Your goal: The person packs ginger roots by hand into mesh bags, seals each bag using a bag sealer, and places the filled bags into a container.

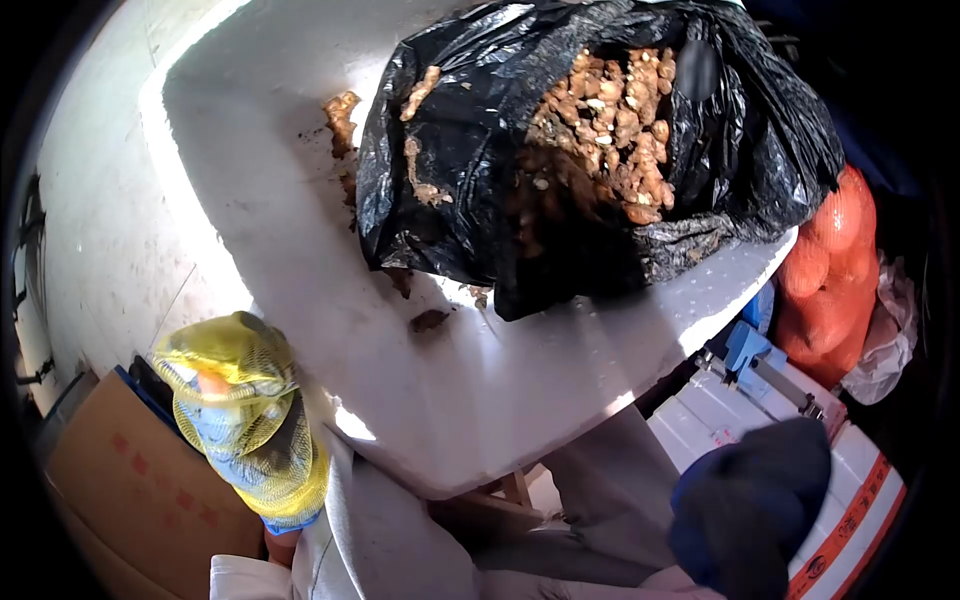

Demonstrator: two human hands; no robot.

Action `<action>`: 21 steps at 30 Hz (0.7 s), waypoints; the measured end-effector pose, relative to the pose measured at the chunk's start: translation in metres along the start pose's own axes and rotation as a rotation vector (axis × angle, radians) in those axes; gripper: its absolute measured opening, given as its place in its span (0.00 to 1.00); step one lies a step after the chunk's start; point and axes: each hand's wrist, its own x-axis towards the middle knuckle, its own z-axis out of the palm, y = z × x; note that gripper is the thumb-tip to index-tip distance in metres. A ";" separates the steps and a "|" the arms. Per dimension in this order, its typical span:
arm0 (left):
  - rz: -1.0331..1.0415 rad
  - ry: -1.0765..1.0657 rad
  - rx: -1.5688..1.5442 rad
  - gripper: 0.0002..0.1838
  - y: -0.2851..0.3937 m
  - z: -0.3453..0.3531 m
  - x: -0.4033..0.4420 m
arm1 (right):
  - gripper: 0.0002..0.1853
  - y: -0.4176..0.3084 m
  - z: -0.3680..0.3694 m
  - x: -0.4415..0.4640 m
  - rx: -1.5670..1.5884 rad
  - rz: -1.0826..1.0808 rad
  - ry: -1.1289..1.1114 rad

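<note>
At the lower left is my left hand (240,420), covered by yellow netting (235,345) over grey and blue, with bare wrist below a blue cuff. An orange-toned patch shows through the net, but how the fingers lie is hidden. It hangs beside the near-left edge of a white tabletop (420,400). A dark blue gloved shape, seemingly my right hand (750,500), is in shadow at the lower right; its fingers cannot be made out. Farther back, a black plastic bag (450,190) lies open on the tabletop, holding ginger roots (610,120). Neither hand touches the bag.
Loose ginger (342,122) lies left of the bag, with dark crumbs near it. A cardboard box (140,480) stands at lower left. On the right are an orange mesh sack (835,270) and a white box (850,500) with orange tape. Grey-clad legs (390,530) are below.
</note>
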 end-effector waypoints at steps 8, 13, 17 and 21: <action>0.029 -0.054 0.020 0.19 0.000 -0.002 0.000 | 0.12 -0.016 -0.005 0.002 0.060 0.425 0.202; 0.065 -0.147 0.037 0.20 0.002 0.003 0.005 | 0.13 0.071 0.031 0.012 -0.271 0.157 0.090; 0.056 -0.297 0.090 0.20 0.001 0.022 0.019 | 0.11 0.170 0.072 0.022 0.169 0.407 0.219; -0.037 -0.487 0.250 0.21 -0.003 0.077 0.033 | 0.10 0.218 0.084 0.038 0.162 0.464 0.189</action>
